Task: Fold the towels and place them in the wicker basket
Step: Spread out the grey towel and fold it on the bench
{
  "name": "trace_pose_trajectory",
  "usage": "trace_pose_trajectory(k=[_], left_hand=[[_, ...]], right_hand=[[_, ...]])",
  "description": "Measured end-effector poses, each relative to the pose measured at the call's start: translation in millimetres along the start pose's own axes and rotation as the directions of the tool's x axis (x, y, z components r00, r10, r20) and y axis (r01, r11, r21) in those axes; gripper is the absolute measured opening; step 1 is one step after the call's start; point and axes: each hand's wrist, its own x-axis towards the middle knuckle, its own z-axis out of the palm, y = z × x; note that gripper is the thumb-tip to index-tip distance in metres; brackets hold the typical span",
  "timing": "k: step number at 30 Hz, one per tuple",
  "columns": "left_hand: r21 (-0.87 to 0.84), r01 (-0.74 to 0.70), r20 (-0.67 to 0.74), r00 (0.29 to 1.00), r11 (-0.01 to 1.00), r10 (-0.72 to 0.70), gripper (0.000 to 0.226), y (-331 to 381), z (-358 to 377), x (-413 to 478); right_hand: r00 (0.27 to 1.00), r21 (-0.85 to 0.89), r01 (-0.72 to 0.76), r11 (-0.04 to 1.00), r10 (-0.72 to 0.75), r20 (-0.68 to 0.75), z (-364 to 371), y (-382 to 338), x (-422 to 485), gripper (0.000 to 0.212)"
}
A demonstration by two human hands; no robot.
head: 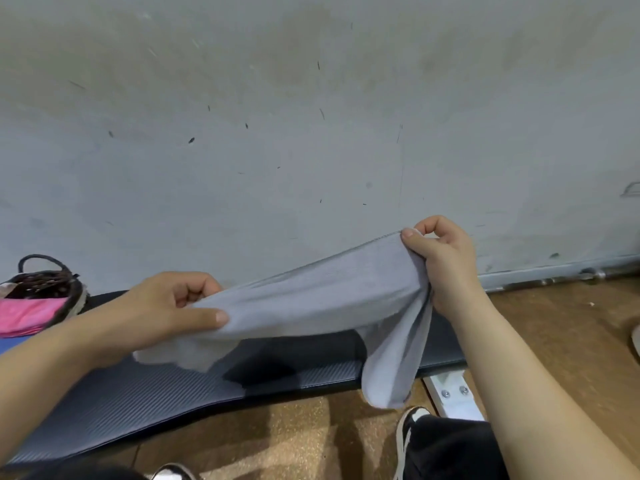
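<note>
Two hands, left (169,306) and right (445,263), on one grey towel (311,299); one basket (43,284).

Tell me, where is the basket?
The wicker basket sits at the far left edge of the head view, by the wall at the black mat's end, with a pink towel just below it.

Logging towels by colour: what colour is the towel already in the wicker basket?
Pink, seen in the head view: pink towel in the wicker basket.
</note>
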Motion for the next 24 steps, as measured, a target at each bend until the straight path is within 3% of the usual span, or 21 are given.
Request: trace_pose_trajectory(k=[3, 7, 10, 13, 15, 17, 19, 24], left_hand=[[-0.088, 0.082, 0.055, 0.995, 0.993, -0.078, 0.045, -9, -5, 1], [-0.134, 0.164, -0.029, 0.985, 0.977, -0.169, 0.04, -19, -8, 20], [-0.132, 0.248, -0.113, 0.958, 0.96, -0.263, 0.053, -43, -13, 40], [0.047, 0.324, -0.17, 0.935, 0.945, -0.312, 0.021, -74, -16, 66], [0.112, 0.343, -0.213, 0.925, 0.933, -0.315, 0.018, -94, -19, 88], [0.154, 0.325, -0.288, 0.918, 0.933, -0.272, 0.018, -113, -25, 112], [0.332, 0.285, -0.351, 0.922, 0.899, -0.162, 0.02, -131, -31, 136], [0.735, 0.175, -0.311, 0.945, 0.655, 0.096, 0.02, -171, -37, 181]], right_hand=[[0.999, -0.022, 0.047, 0.999, -0.047, 0.019, -7, -1, 4, 0.023], [0.993, -0.298, 0.114, 0.948, -0.12, -0.001, 4, 23, 15, 0.019], [0.998, -0.588, 0.06, 0.807, -0.052, 0.03, 22, 52, 29, 0.014], [0.995, -0.765, 0.066, 0.641, 0.011, 0.094, 43, 83, 48, 0.014], [0.99, -0.827, 0.073, 0.557, 0.059, 0.126, 57, 106, 61, 0.013], [0.984, -0.871, 0.054, 0.489, 0.121, 0.129, 69, 131, 72, 0.013], [0.981, -0.892, 0.033, 0.451, 0.156, 0.116, 78, 154, 79, 0.015], [0.998, -0.892, 0.05, 0.449, 0.015, 0.064, 90, 189, 94, 0.017]])
